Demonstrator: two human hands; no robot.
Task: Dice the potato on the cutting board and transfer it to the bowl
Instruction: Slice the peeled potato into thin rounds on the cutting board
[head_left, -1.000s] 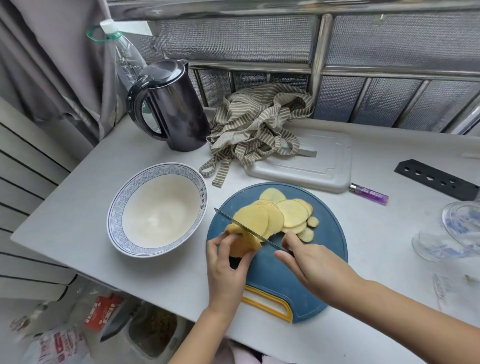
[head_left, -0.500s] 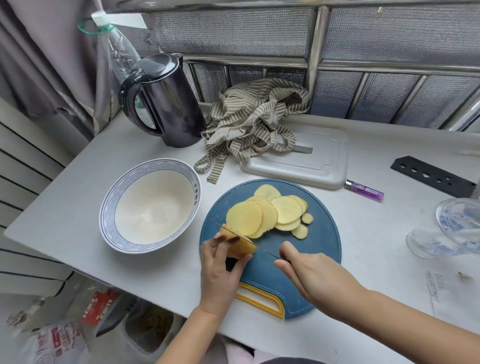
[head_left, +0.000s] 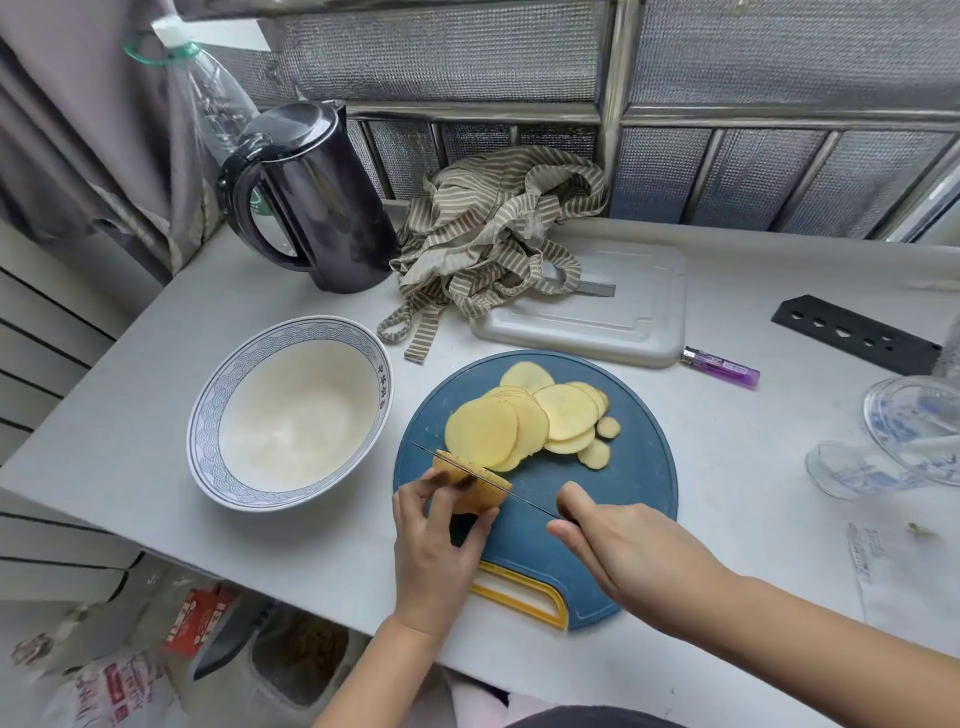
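A round blue cutting board (head_left: 634, 467) with a yellow handle lies near the table's front edge. On it fan out several yellow potato slices (head_left: 519, 421). My left hand (head_left: 436, 540) pinches the remaining potato end (head_left: 480, 493) at the board's left side. A thin knife (head_left: 467, 470) cuts down into that piece, its handle gripped by my right hand (head_left: 623, 545). The white bowl (head_left: 208, 415) with a blue patterned rim stands to the left of the board and holds nothing.
Behind the board are a white cutting board (head_left: 623, 322), a striped cloth (head_left: 493, 234) and a black kettle (head_left: 317, 197). A purple lighter (head_left: 722, 368), a black strip (head_left: 857, 332) and clear glassware (head_left: 893, 441) lie to the right.
The knife blade has come down from above the potato end into it. The left hand keeps holding the piece; the slices have not moved on the board.
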